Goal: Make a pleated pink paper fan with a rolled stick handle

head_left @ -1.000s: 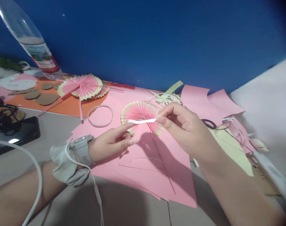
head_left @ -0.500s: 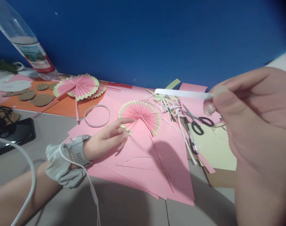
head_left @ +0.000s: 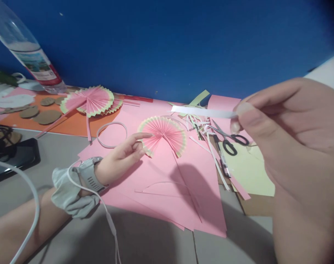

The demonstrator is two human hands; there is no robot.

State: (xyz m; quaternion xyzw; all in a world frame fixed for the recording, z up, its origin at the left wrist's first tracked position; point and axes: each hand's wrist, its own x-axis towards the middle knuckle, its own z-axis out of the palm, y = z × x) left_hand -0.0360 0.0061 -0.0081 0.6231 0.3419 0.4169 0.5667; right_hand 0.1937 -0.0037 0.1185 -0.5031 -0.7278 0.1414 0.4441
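Observation:
My right hand (head_left: pixel 290 139) is raised close to the camera and pinches one end of a thin white paper strip (head_left: pixel 202 111), which sticks out to the left. My left hand (head_left: pixel 120 157), with a grey watch on the wrist, rests on the pink paper sheets (head_left: pixel 167 190). Its index finger points at and touches the left edge of a pleated pink paper fan with a yellow rim (head_left: pixel 162 134); the other fingers are loosely curled and hold nothing.
Black-handled scissors (head_left: pixel 227 141) lie among paper scraps right of the fan. A pink paper ring (head_left: pixel 112 134), a larger pleated fan (head_left: pixel 88 101), cardboard discs (head_left: pixel 47 116) on orange paper, a plastic bottle (head_left: pixel 32 55) and a black phone (head_left: pixel 15 161) sit to the left. A blue wall is behind.
My right hand lifted the white strip off the fan and up toward the camera. My left hand stayed with its fingertip at the fan. Scissors came into view.

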